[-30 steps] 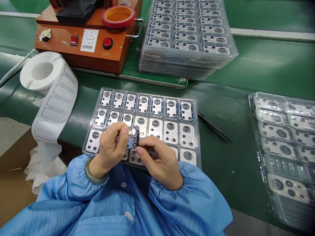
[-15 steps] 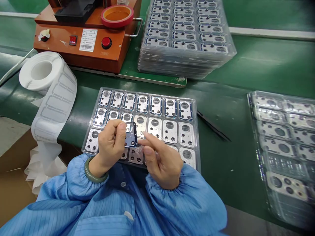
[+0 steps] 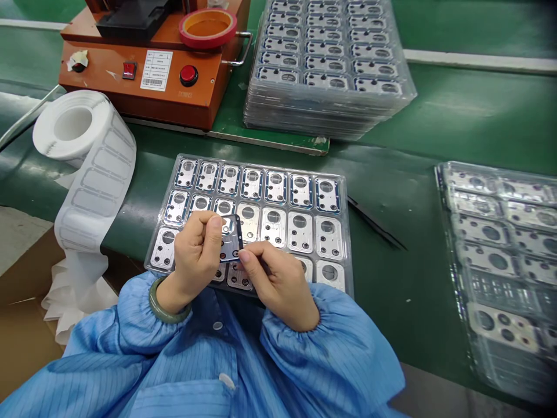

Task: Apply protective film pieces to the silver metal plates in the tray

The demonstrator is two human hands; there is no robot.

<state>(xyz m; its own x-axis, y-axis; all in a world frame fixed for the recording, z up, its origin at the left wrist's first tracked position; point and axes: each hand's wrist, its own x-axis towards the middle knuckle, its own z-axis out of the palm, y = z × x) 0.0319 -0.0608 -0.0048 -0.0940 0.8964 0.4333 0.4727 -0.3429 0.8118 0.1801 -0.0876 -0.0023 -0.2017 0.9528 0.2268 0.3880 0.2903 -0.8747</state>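
Metal plate [image 3: 231, 247] is held up above the near-middle part of the clear tray [image 3: 347, 232], between both hands. Left side is clamped by the thumb and curled fingers of the left hand [image 3: 198, 255]; long axis appears to run away from the body, partly hidden by that grip. Near right corner is met by the thumb and index tips of the right hand [image 3: 278, 281]; plate lies just to the left of those tips. Whether the corner is pinched by them or only touched cannot be told.

Tray: three rows. Far row is filled with blue-edged plates; in the middle row blue edging is seen at the left, bare-edged plates at the right; near row is partly covered by the hands, visible plates bare-edged. Tray stack [image 3: 326, 110] is set beyond, top layer loaded with blue-edged plates. More plates are held in the right-hand tray [image 3: 509, 371], cut off by the frame
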